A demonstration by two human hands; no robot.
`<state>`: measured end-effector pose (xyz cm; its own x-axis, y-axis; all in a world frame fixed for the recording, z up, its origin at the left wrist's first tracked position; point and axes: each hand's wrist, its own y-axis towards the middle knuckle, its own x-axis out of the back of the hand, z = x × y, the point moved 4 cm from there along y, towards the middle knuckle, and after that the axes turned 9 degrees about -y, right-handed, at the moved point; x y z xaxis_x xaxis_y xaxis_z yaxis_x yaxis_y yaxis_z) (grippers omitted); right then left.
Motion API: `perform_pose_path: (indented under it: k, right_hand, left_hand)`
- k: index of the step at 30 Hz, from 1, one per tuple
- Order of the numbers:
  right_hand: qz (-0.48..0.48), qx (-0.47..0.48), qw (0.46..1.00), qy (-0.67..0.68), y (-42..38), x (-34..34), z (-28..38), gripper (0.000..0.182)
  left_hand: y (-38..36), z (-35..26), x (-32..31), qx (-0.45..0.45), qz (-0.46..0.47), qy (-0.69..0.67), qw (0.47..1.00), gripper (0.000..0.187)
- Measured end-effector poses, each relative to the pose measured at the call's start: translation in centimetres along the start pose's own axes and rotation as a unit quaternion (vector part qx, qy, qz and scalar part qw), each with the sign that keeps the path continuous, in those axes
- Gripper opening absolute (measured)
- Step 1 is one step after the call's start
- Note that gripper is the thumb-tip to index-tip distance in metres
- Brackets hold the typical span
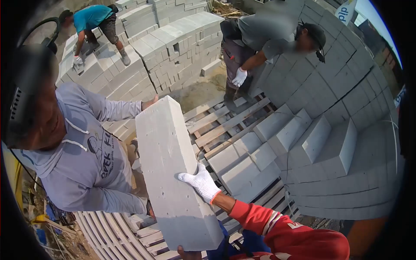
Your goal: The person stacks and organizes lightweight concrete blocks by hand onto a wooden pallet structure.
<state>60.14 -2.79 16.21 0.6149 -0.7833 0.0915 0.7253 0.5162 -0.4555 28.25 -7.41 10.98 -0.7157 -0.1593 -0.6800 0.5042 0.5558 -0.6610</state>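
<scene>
A long light-grey concrete block hangs tilted in front of me, with small pits in its broad face. My right hand, in a white knitted glove below a red sleeve, grips its right edge, thumb over the face. At the lower end, my left hand is mostly cut off by the frame; its ungloved-looking fingers hold the bottom edge. Opposite me, a co-worker in a grey hoodie has one hand by the block's upper end and the other at its left edge, partly hidden.
Wooden pallets lie below, some carrying blocks. A tall block stack rises at the right, stepped at its near side. Behind, a person in grey bends over, and another in blue leans over block stacks.
</scene>
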Motion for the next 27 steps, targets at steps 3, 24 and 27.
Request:
perform_pose_path:
  k: [3, 24, 27]
  right_hand:
    - [-0.006, -0.045, 0.994, -0.101, 0.0, -0.5, 1.4, 0.100]
    - [-0.242, -0.247, 0.937, 0.049, -17.8, 21.3, -43.9, 0.017]
    - [-0.313, -0.349, 0.869, 0.156, -21.6, 25.1, -51.5, 0.020]
  left_hand:
    - [-0.4, 0.6, -1.4, -0.030, -0.003, -0.023, 0.999, 0.076]
    - [24.4, 4.1, -14.9, -0.178, 0.026, -0.113, 0.977, 0.088]
    - [27.3, 11.0, -12.4, -0.184, 0.084, 0.143, 0.969, 0.088]
